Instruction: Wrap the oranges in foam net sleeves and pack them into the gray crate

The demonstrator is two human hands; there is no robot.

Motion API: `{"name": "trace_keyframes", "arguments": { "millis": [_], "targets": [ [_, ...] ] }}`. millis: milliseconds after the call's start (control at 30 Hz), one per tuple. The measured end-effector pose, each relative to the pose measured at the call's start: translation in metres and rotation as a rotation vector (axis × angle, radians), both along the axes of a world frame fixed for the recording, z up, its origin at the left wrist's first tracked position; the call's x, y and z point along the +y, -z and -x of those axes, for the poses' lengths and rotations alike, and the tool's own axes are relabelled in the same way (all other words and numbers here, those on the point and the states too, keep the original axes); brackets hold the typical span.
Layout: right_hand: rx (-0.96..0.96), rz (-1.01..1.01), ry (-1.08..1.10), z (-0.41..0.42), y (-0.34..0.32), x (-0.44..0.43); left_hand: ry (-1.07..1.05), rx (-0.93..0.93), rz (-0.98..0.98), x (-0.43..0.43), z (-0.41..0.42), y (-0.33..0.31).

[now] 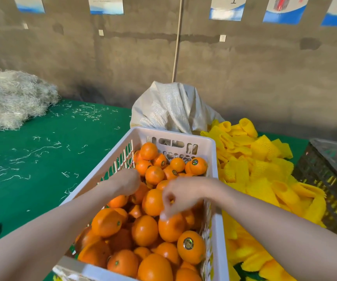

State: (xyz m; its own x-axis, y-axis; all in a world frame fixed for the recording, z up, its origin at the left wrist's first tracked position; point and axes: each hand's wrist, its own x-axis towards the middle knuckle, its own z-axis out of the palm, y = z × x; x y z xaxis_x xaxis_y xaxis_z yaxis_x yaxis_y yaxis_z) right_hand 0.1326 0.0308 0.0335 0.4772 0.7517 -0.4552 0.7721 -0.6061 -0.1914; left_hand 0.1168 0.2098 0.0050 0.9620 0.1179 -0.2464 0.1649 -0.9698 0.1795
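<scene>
Oranges (145, 230) unwrapped in white crate (173, 133) on table (42, 163), picking step: my left hand (126, 182) among them, grip hidden, right hand (176, 196) curled, tips on one, can't tell hold; next lift one toward sleeves (264, 169) beside gray crate (325, 179) at right edge.

A desk (42, 169) covered in green cloth carries everything. The fingers (168, 208) are over a white crate (214, 151) of oranges (145, 230) that stands on it. Just right of the fingers lies a heap of yellow foam net sleeves (260, 171), and further right is the gray crate (325, 175). Beyond the fingers sits a white woven sack (169, 106). Far to their left is a pile of pale shredded fibre (11, 98), with loose strands (32, 153) scattered nearer.
</scene>
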Motion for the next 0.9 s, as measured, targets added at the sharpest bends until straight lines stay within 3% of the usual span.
{"name": "trace_keyframes", "arguments": {
  "millis": [133, 267, 367, 600, 700, 900],
  "targets": [
    [-0.23, -0.329, 0.319, -0.045, 0.018, 0.026, -0.005, -0.094, -0.019, 0.024, -0.01, 0.01],
    [-0.192, -0.347, 0.495, -0.093, 0.046, 0.074, -0.06, -0.172, 0.068, 0.029, -0.013, 0.021],
    [-0.175, -0.387, 0.595, -0.121, 0.068, 0.107, -0.011, -0.127, 0.06, 0.026, -0.015, 0.03],
    [-0.302, -0.4, 0.584, -0.153, 0.096, 0.131, 0.087, -0.007, -0.07, 0.03, -0.023, 0.039],
    [-0.367, -0.44, 0.557, -0.154, 0.094, 0.125, 0.128, 0.136, -0.157, 0.039, -0.02, 0.039],
    [-0.055, -0.596, 0.541, -0.136, 0.064, 0.08, 0.129, 0.198, -0.221, 0.039, -0.013, 0.044]
  ]
}}
